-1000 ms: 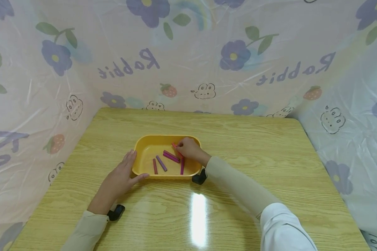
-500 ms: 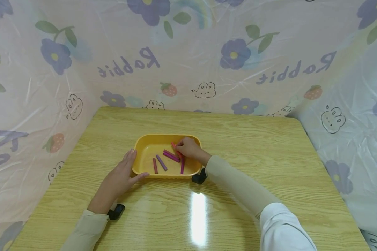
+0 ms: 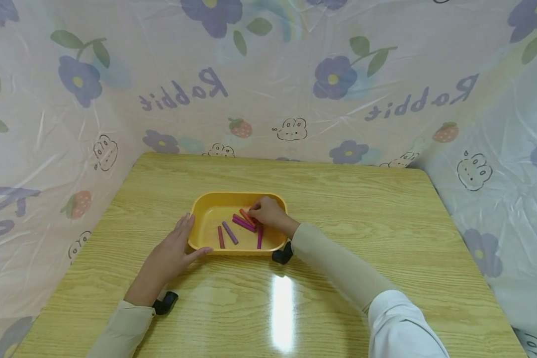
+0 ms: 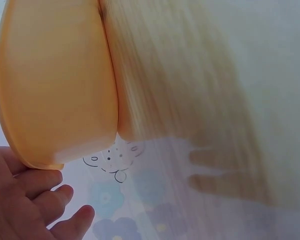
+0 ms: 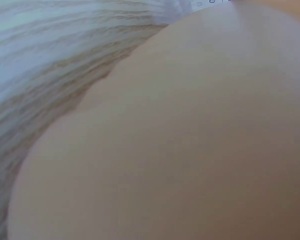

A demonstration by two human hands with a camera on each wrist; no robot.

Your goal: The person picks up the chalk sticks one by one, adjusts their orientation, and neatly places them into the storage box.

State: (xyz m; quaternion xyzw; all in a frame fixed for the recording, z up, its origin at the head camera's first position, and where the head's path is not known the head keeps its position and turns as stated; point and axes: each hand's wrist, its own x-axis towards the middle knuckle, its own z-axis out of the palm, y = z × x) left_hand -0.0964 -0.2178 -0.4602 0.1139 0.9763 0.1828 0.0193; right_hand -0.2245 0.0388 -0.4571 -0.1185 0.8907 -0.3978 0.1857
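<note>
A shallow yellow plastic tray (image 3: 210,204) holds several short crayon-like sticks. Inside it lie a dark red stick (image 3: 221,237), a purple stick (image 3: 230,232) and magenta sticks (image 3: 243,223), with an orange-red stick (image 3: 246,216) against the latter. My left hand (image 3: 174,246) rests at the tray's front left corner, thumb along the front rim and fingers spread on the left side. In the left wrist view, its fingers (image 4: 45,182) meet the tray's edge. My right hand (image 3: 270,214) reaches into the right end, bent fingertips close beside the orange-red stick; I cannot tell whether they pinch anything.
The tray sits mid-table on a wood-grain tabletop (image 3: 362,223). A patterned plastic sheet (image 3: 268,74) with flowers and rabbits stands around the back and both sides. Black wrist pieces (image 3: 165,302) show under both forearms. The right wrist view is mostly blurred skin.
The orange-red stick has shifted left and toward me, from under the right fingertips to beside the magenta sticks. The right hand has barely moved; the left hand and tray are still.
</note>
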